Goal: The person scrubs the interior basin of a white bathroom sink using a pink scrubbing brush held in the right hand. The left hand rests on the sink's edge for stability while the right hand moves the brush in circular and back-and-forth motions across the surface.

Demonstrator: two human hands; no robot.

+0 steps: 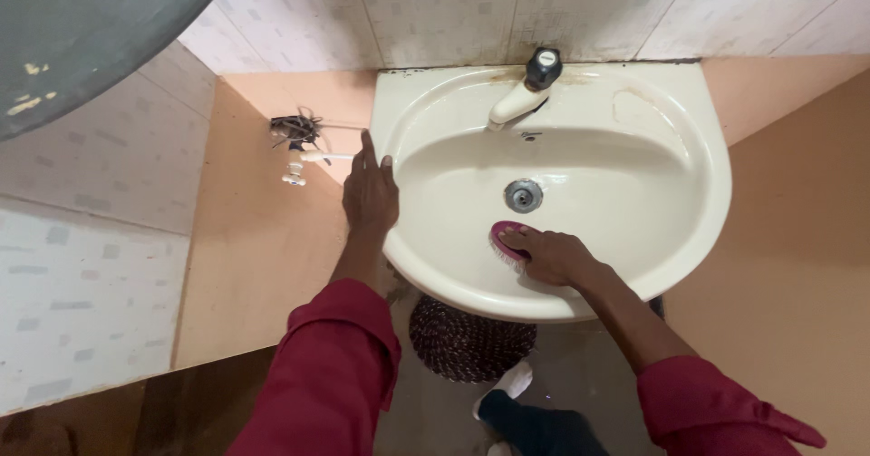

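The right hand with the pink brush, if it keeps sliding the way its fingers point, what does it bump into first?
The right hand points up and left across the sink basin, pressing the pink brush. Going straight on, it would probably reach the metal drain first. The tap sits farther back, though depth is hard to judge.

Tap (530,89) sits at twelve o'clock on the sink (671,148) rim, drain (523,195) dead centre, scrub brush (507,240) in the basin at six, woven basket (467,340) below on the floor.

Most of the pink brush (506,240) under the right hand (555,257); dark round object (82,30) cropped top left.
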